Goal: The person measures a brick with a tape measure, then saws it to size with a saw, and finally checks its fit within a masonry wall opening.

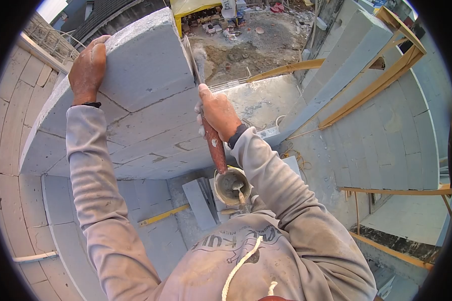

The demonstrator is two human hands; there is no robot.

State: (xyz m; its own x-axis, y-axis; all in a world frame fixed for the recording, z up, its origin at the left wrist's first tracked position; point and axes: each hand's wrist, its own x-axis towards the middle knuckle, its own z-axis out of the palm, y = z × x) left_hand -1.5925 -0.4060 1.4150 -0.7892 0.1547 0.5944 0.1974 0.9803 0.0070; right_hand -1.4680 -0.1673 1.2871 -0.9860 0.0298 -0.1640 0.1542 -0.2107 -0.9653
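Note:
My left hand (pixel 89 70) grips the upper left end of a light grey lightweight concrete block (pixel 143 62), fingers wrapped over its edge. The block sits at the top of a wall (pixel 150 125) of similar blocks. Closed in my right hand (pixel 218 111) is a flat-bladed tool with a worn red-brown handle (pixel 215 145). Its thin metal blade (pixel 192 60) points up along the block's right end face, and pale dust hangs beside it. The blade's full shape is hidden by its edge-on angle.
Below my right arm stands a bucket (pixel 226 181) of grey mortar with a scoop in it. Loose block pieces (pixel 200 203) and a yellow spirit level (pixel 164 214) lie lower down. To the right are another block wall (pixel 386 135) and timber braces (pixel 371 93).

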